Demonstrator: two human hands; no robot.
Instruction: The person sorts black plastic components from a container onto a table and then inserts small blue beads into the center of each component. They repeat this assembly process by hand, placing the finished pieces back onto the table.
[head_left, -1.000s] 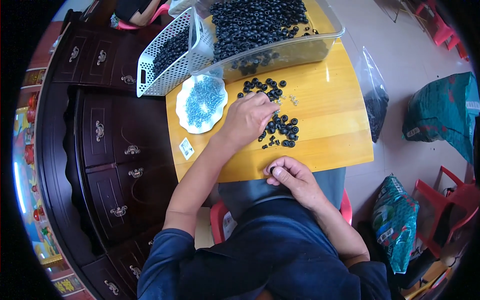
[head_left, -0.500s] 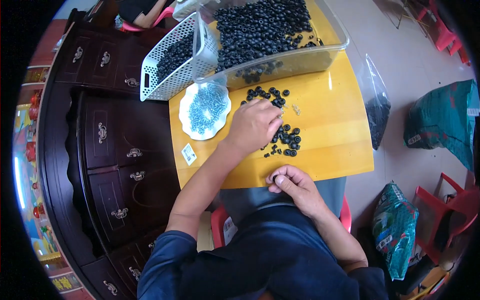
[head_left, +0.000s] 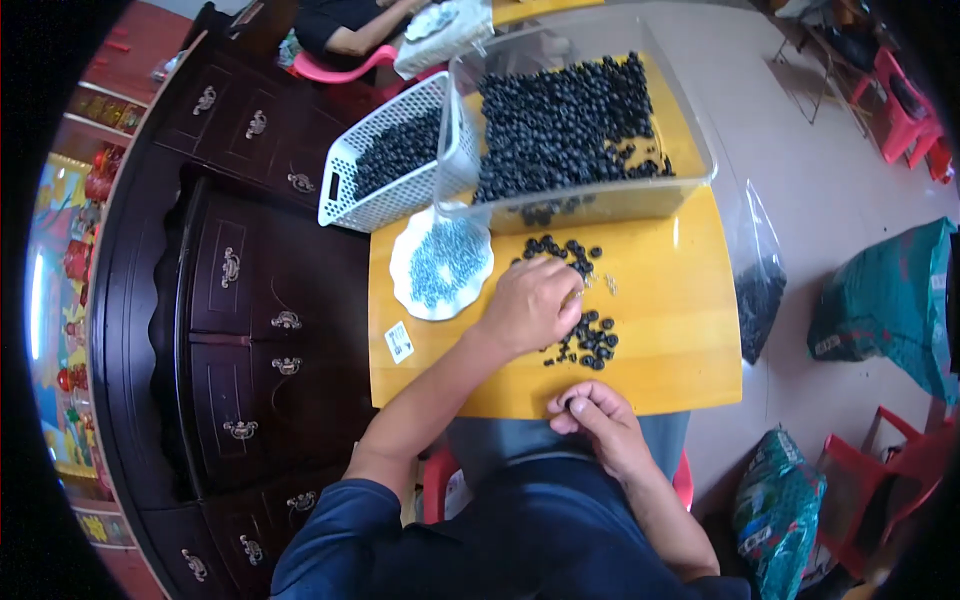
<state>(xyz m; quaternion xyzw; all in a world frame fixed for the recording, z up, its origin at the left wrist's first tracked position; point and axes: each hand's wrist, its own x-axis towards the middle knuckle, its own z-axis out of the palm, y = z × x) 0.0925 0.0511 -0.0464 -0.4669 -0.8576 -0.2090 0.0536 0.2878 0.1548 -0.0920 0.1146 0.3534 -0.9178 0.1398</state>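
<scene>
A pile of small black round parts [head_left: 592,341] lies on the yellow table [head_left: 670,330]. My left hand [head_left: 530,303] rests palm down on that pile, fingers curled over some pieces. At the table's near edge my right hand [head_left: 600,420] pinches one small black part [head_left: 571,403] between thumb and fingers. A white plate [head_left: 441,264] of small grey metal bits sits just left of my left hand.
A clear plastic bin [head_left: 590,130] full of black parts stands at the table's far side, a white mesh basket [head_left: 390,160] beside it. A dark wooden cabinet [head_left: 250,320] lies to the left. Another person's arm [head_left: 370,35] shows at the top. Bags and red chairs stand right.
My left hand has slid slightly toward the plate over the pile. My right hand stays at the table edge, pinching a part. The view has shifted a little.
</scene>
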